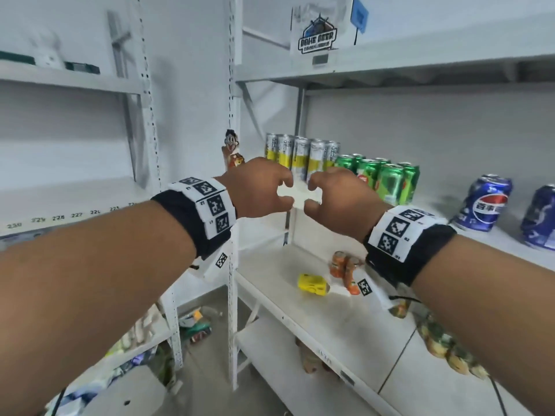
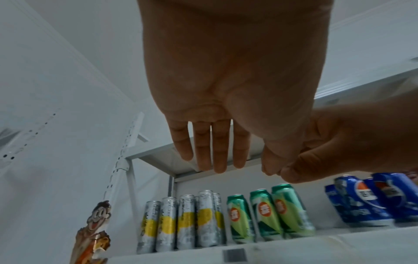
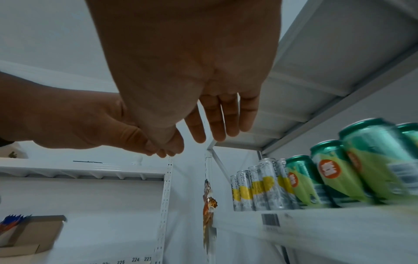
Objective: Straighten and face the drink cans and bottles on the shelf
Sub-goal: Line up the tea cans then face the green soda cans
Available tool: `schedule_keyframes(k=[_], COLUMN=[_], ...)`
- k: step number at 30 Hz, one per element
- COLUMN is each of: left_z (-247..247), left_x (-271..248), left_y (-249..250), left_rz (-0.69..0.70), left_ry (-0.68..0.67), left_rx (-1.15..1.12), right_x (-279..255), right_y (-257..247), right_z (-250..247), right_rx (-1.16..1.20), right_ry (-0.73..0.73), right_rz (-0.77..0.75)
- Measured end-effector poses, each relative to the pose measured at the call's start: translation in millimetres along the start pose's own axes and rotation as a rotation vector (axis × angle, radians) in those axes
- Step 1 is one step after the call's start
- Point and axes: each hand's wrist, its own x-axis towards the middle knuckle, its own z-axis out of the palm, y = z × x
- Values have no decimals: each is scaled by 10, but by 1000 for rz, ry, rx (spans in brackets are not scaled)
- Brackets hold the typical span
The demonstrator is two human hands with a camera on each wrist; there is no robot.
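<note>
Cylindrical cans [image 1: 303,156] (glossy metal) upright.

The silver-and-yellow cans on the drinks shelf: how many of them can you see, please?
5 silver-and-yellow cans, upright at the left end of the shelf, beside the green cans: leftmost, second, third, fourth, fifth. More may be hidden behind.

A small shop: my white shelving [image 1: 330,298] carries rows of drink cans [image 1: 303,156] above price-label strips [image 3: 270,220].
</note>
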Motion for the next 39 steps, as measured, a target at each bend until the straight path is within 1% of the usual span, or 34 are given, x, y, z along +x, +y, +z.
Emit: schedule_keyframes(k=[5,10,12,15,20,25,29,33,36,39], left_z=[112,245,326,467,674,885,1010,1122,1165,1155], left_x=[690,1499,1744,2105,2560,2957,3182,3334,3381,3408], left_y=[-739,-1463,-1729,-2167,-2809,-3323,-3551,-3750,-3826,-3839], left_rz=[-88,-132,-147,-155,-115,34,167,271,348,372], left_ry=[36,65,74,48,19,0,2,3,4,-8], left_rx=[-10,13,12,14,11,-30,-95,-141,-175,-181], right_x=[998,2091,2470,3065,3772,4278,4526,4652,4668,4636], right_y=[127,239,252,268,249,161,69,42,9,-40], right_z=[304,611,710,908,1228,1504,1673,1783,1794,1765], right_rx=[3,1,0,5,-44,-128,-233,-257,-291,-263], right_ry=[23,68,81,82,55,61,-23,-21,-30,-54], right_rz=[-23,-62,-66,-55,2,118,256,337,367,343])
